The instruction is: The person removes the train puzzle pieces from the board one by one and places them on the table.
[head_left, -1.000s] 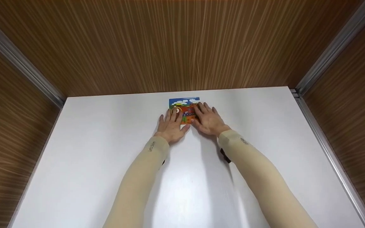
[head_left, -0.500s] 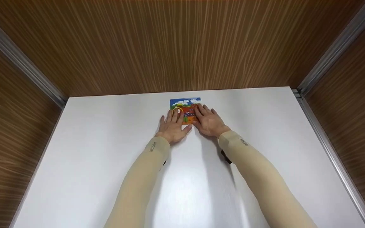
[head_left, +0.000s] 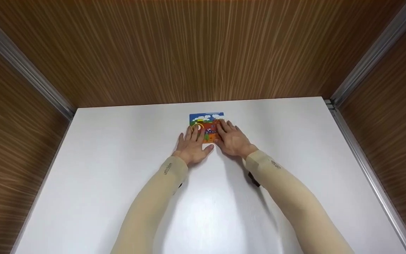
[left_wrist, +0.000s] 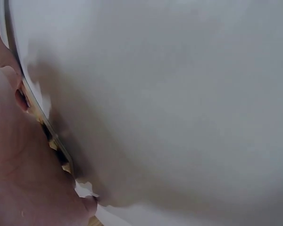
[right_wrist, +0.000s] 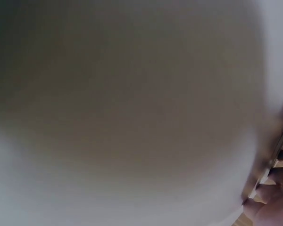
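Note:
A small, flat square picture board [head_left: 208,125] lies near the far edge of the table, printed with white clouds, blue sky and a red-and-orange scene. My left hand [head_left: 191,147] rests on its lower left part, fingers straight and spread, thumb pointing at the board's near edge. From the other side, my right hand [head_left: 234,141] lies with extended fingers over the right part. Both hands cover portions of the picture. In the left wrist view, the palm side of the left hand [left_wrist: 28,160] is beside the board's thin edge. Right fingertips [right_wrist: 273,190] show at the lower right of the right wrist view.
The white table [head_left: 118,158] surrounds the board on all sides. Behind it rises a wood-grain panel [head_left: 203,53], with similar panels at left and right. Metal rails [head_left: 361,151] run along the sides.
Over the last half second, the board and both hands have shifted slightly toward the person, widening the gap to the back panel. The hands keep the same flat pose on it.

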A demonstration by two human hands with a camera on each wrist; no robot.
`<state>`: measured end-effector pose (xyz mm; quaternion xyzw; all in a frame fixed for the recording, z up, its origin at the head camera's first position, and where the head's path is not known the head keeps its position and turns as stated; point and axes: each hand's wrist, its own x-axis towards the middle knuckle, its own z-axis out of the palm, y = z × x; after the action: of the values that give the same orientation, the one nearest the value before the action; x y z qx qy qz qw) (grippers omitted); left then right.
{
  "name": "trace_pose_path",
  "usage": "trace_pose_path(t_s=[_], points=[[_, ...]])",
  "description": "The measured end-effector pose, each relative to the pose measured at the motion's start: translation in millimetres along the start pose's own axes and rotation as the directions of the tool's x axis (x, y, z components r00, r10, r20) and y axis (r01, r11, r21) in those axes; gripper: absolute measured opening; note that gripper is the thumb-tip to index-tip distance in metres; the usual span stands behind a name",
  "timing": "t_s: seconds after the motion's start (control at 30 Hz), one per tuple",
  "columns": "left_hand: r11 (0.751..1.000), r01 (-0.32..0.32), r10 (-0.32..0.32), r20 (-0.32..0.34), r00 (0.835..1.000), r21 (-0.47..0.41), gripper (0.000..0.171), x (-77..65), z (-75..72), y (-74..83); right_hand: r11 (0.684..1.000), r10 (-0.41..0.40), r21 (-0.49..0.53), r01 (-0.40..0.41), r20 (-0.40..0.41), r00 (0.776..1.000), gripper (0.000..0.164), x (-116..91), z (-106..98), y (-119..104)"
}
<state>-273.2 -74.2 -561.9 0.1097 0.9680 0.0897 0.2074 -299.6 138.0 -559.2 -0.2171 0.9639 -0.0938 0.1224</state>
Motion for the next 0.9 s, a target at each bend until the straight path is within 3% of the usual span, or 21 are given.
trace_pose_path(t_s=[0.53, 0.9], points=[[0.999, -0.037, 0.037, -0.001, 0.999, -0.019, 0.095, -42.6, 12.5, 8.1, 0.996, -0.079, -0.034, 0.079, 0.022, 0.997, 0.076, -34.8, 0.2, -10.3], [0.999, -0.046, 0.046, 0.009, 0.999, -0.025, 0.096, -90.9, 28.4, 18.1, 0.974, -0.220, -0.055, 0.219, -0.014, 0.975, 0.069, -75.1, 4.4, -20.0]])
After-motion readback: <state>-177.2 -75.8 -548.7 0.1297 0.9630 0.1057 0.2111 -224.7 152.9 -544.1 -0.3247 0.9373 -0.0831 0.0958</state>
